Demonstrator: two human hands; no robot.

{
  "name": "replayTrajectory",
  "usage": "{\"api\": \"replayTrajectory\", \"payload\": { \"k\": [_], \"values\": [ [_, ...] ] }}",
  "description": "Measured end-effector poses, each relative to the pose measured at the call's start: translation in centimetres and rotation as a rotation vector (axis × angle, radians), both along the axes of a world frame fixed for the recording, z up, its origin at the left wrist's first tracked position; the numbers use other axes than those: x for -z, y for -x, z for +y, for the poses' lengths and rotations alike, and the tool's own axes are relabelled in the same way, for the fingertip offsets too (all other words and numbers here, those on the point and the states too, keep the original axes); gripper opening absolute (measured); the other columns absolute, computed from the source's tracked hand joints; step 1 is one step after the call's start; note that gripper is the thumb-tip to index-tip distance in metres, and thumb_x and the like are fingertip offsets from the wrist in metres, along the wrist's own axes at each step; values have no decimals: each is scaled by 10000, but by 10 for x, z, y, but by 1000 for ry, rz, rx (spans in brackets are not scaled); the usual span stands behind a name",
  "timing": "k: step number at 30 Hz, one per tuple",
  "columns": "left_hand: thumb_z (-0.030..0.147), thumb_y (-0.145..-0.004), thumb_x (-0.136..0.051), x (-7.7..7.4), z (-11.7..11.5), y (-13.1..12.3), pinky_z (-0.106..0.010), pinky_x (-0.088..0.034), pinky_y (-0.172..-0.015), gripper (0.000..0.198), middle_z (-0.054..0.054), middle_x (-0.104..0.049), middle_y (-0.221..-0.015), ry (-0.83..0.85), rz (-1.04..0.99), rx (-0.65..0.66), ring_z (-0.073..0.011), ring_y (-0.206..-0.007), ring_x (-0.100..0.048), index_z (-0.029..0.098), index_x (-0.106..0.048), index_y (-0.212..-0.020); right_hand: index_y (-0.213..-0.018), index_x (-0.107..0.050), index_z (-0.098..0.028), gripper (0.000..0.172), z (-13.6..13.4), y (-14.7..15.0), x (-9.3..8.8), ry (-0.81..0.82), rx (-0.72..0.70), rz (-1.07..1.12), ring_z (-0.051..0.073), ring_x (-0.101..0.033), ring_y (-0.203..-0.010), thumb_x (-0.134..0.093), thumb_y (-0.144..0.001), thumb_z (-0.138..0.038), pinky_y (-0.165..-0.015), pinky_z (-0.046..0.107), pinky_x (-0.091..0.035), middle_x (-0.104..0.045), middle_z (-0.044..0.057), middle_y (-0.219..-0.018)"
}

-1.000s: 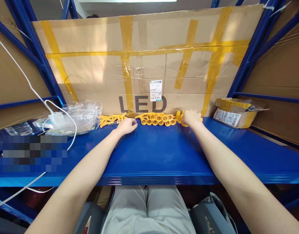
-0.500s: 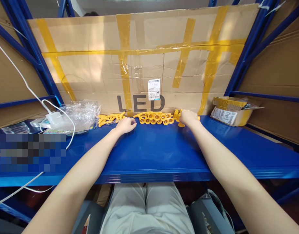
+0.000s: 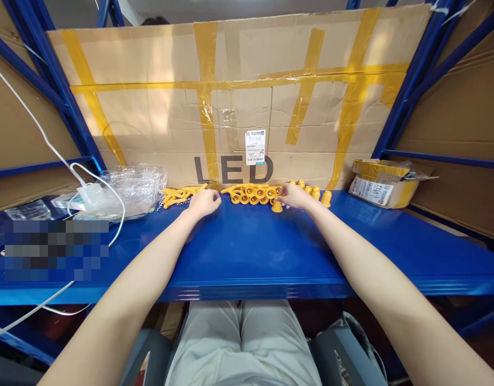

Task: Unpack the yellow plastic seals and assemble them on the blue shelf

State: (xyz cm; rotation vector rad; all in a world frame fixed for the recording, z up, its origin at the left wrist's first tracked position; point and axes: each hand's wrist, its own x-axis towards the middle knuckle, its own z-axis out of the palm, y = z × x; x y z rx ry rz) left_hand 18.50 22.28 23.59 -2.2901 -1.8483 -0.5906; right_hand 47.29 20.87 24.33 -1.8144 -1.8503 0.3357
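Just right of the yellow branching pieces (image 3: 176, 197) at the back left is my left hand (image 3: 205, 202), its fingers curled together; anything inside them is too small to make out. My right hand (image 3: 294, 195) pinches a yellow cup-shaped piece (image 3: 277, 206) by its upper part, wide end down at the blue surface. Stacked yellow cups (image 3: 253, 195) lie between the hands with their round openings facing forward, long yellow pieces on top of them. Several more yellow cups (image 3: 326, 199) stand behind and right of my right hand.
A taped cardboard panel (image 3: 162, 123) rises behind the blue shelf (image 3: 250, 252). Crumpled clear plastic (image 3: 138, 187) and a white adapter with its cable (image 3: 91, 195) lie at the left. An open cardboard box (image 3: 381, 185) stands at the back right.
My right hand has moved left from the standing cups, bringing a yellow cup beside the stack. My left hand has shifted slightly left.
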Motion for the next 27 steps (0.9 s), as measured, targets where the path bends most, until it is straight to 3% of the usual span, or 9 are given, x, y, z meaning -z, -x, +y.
{"api": "replayTrajectory", "payload": {
  "k": [5,11,14,18,21,27],
  "values": [
    [227,-845,-449,-8,10,34,-404,-501,-864,391,-156,-680,-1116,-98,-134,-327,-303,-1063,-623,168,-612,-1196,-758,-495,-201,273,5,10,11,-34,-121,235,97,-524,-397,-767,-732,-191,-439,201,-399,-576,-62,-495],
    [225,-781,-563,9,23,73,-511,-428,-975,492,-199,-548,-1322,45,-87,-481,-363,-1257,-484,188,-557,-1271,-694,-460,-212,310,3,19,13,-7,-185,288,81,-482,-354,-766,-730,-178,-384,190,-360,-546,-77,-444],
    [241,-753,-596,17,27,77,-536,-381,-1017,594,-173,-506,-1382,137,-64,-486,-365,-1318,-420,245,-516,-1342,-692,-458,-209,331,2,20,13,-13,-190,297,78,-472,-345,-787,-710,-173,-376,189,-358,-545,-77,-442],
    [220,-721,-610,19,30,78,-561,-372,-1020,628,-163,-505,-1405,194,-65,-456,-382,-1305,-440,259,-527,-1342,-705,-457,-207,323,1,19,13,-12,-187,276,71,-466,-337,-779,-723,-183,-363,181,-355,-543,-83,-447],
    [175,-736,-564,18,30,79,-594,-372,-1008,566,-171,-523,-1394,203,-70,-447,-386,-1294,-454,238,-567,-1298,-724,-463,-206,307,1,19,13,-17,-184,244,70,-472,-338,-770,-733,-197,-363,178,-358,-541,-89,-451],
    [168,-792,-529,16,27,79,-602,-357,-1012,349,-175,-618,-1260,55,-93,-471,-371,-1227,-512,201,-675,-1107,-771,-461,-201,259,0,19,12,-8,-183,169,69,-479,-365,-719,-796,-213,-376,172,-368,-543,-78,-485]
  ]
}}
